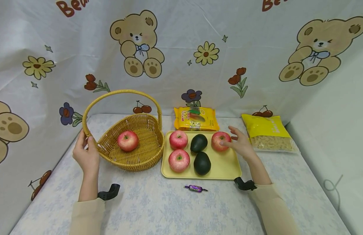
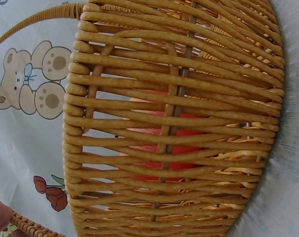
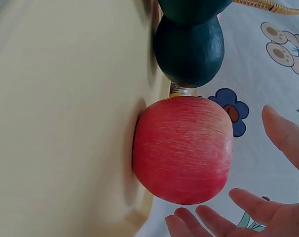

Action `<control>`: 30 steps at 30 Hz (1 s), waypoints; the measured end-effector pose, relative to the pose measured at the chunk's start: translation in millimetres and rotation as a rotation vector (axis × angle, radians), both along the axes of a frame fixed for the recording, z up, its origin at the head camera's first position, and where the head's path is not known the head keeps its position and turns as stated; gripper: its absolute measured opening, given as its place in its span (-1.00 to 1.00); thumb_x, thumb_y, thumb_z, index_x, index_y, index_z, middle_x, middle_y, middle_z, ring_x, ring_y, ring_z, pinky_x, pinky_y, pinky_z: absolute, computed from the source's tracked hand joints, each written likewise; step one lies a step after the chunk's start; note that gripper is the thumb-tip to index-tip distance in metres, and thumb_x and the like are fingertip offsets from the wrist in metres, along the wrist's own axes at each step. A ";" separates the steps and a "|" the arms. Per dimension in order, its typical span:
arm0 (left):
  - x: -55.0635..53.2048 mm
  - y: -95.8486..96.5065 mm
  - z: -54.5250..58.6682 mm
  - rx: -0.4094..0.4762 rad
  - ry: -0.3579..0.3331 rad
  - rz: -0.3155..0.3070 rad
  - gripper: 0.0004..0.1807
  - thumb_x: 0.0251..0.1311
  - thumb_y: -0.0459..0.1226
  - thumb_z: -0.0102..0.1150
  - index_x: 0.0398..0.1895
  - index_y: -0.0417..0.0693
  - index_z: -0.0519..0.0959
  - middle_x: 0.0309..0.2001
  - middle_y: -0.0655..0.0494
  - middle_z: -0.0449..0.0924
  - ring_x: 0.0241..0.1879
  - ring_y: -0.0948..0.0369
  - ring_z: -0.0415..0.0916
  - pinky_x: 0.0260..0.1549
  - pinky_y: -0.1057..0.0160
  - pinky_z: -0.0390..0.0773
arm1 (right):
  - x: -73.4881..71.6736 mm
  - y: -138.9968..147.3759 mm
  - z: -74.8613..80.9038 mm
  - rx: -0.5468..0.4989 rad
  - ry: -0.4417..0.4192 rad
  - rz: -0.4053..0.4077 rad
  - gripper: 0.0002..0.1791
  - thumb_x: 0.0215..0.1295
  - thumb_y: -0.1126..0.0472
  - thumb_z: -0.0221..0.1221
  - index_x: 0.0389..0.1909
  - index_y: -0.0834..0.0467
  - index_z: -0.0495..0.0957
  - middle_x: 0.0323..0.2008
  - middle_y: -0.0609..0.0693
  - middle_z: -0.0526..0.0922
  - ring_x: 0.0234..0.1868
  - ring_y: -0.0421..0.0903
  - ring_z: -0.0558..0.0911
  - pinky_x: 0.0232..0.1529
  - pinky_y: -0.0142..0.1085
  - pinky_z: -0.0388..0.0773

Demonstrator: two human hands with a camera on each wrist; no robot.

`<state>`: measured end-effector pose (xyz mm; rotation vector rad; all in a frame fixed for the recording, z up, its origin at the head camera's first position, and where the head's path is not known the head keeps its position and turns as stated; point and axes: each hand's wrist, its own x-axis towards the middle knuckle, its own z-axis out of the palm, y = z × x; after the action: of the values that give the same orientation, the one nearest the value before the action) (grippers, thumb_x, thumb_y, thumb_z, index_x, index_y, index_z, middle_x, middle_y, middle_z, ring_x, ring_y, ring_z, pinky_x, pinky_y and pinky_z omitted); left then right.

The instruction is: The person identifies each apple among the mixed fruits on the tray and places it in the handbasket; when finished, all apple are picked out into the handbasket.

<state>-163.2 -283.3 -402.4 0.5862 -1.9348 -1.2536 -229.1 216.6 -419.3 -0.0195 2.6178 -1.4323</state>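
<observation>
My left hand (image 1: 88,156) grips the lower left end of the handle (image 1: 122,92) of a wicker basket (image 1: 131,167). Inside the basket lies one red apple (image 1: 128,141), which shows through the weave in the left wrist view. On the right, my right hand (image 1: 242,145) reaches over the yellow tray (image 1: 225,168) beside another red apple (image 1: 219,140). Its thumb and fingers are spread around that apple (image 3: 184,150), apart from it in the right wrist view. The tray also holds two more apples (image 1: 179,160) and two dark green avocados (image 1: 202,164).
Behind the tray stands a yellow snack packet (image 1: 196,119). A yellow bag (image 1: 269,133) with a see-through lower part lies at the back right. In front of the tray is a purple wrapped candy (image 1: 196,188). A bear-print cloth (image 1: 178,39) hangs behind the table.
</observation>
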 end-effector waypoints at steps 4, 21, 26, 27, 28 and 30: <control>0.1 0.6 0.0 -0.006 0.000 0.004 -0.56 0.46 -0.22 -0.07 0.37 0.14 0.41 0.24 0.07 0.54 0.06 0.31 0.52 -0.19 0.49 0.42 | -0.4 -0.1 -2.1 0.001 -0.020 0.005 -0.01 0.19 0.09 0.35 0.54 0.14 0.00 0.48 0.35 0.05 0.38 0.37 0.23 0.29 0.17 0.32; 0.0 0.7 -0.2 0.002 0.012 -0.004 -0.56 0.46 -0.23 -0.07 0.37 0.11 0.40 0.26 0.07 0.53 0.07 0.32 0.52 -0.20 0.54 0.40 | -3.1 -1.7 -10.4 -0.006 -0.059 0.035 -0.04 0.21 0.13 0.33 0.53 0.19 0.01 0.48 0.30 0.08 0.33 0.30 0.29 0.32 0.14 0.29; 0.1 0.6 -0.8 -0.003 0.020 -0.002 -0.56 0.46 -0.23 -0.07 0.37 0.09 0.40 0.25 0.06 0.53 0.06 0.34 0.52 -0.22 0.55 0.39 | -4.8 -1.1 -13.7 -0.006 -0.063 0.034 -0.06 0.21 0.16 0.32 0.52 0.20 0.02 0.48 0.30 0.09 0.34 0.32 0.28 0.32 0.15 0.28; 0.3 0.6 -0.8 -0.002 0.020 -0.002 -0.56 0.46 -0.23 -0.07 0.38 0.09 0.40 0.26 0.06 0.53 0.06 0.33 0.52 -0.22 0.55 0.39 | -5.2 -0.9 -14.5 -0.010 -0.060 0.034 -0.06 0.21 0.18 0.32 0.52 0.21 0.02 0.48 0.30 0.10 0.34 0.32 0.28 0.32 0.15 0.28; 0.4 0.6 -0.9 -0.002 0.020 -0.004 -0.56 0.46 -0.23 -0.07 0.38 0.09 0.40 0.26 0.06 0.53 0.06 0.33 0.52 -0.22 0.55 0.39 | -5.5 -0.8 -15.3 -0.012 -0.059 0.034 -0.06 0.21 0.19 0.32 0.52 0.22 0.01 0.47 0.31 0.10 0.34 0.32 0.28 0.32 0.15 0.28; 0.6 0.7 -0.8 0.000 0.019 -0.007 -0.55 0.46 -0.23 -0.07 0.38 0.10 0.39 0.26 0.06 0.52 0.07 0.32 0.52 -0.21 0.55 0.39 | -6.0 -1.2 -17.0 -0.016 -0.061 0.029 -0.06 0.20 0.21 0.32 0.51 0.22 0.02 0.46 0.30 0.12 0.33 0.31 0.27 0.32 0.15 0.27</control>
<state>-162.7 -282.7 -403.3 0.5662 -1.9229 -1.2594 -235.2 215.4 -436.3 -0.0153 2.5464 -1.4216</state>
